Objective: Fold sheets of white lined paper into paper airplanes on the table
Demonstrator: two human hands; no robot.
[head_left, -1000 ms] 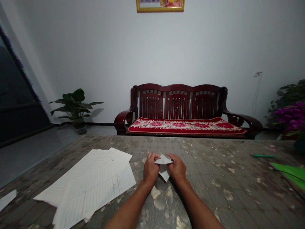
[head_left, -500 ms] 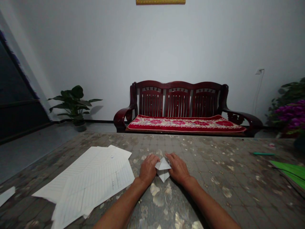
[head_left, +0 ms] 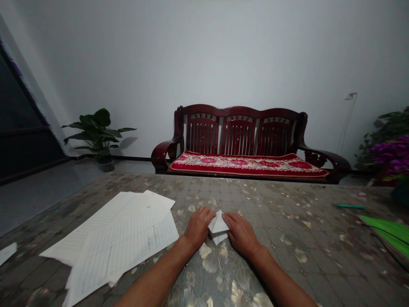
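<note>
A plain pale wall (head_left: 204,51) fills the back in dim, even light. At 12 o'clock a dark wooden sofa (head_left: 238,136) with a red floral cushion (head_left: 246,164) stands against it. A potted plant (head_left: 97,132) sits at 10 o'clock on the grey floor (head_left: 41,192), near a dark opening (head_left: 19,140) at 9. Purple flowers (head_left: 391,153) show at 3.

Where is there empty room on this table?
Bare patterned tabletop stretches between the right hand and the green folder and green pen; another strip lies beyond both hands. Crowded: white lined paper sheets beside the left hand, and the small folded white paper between the hands.
</note>
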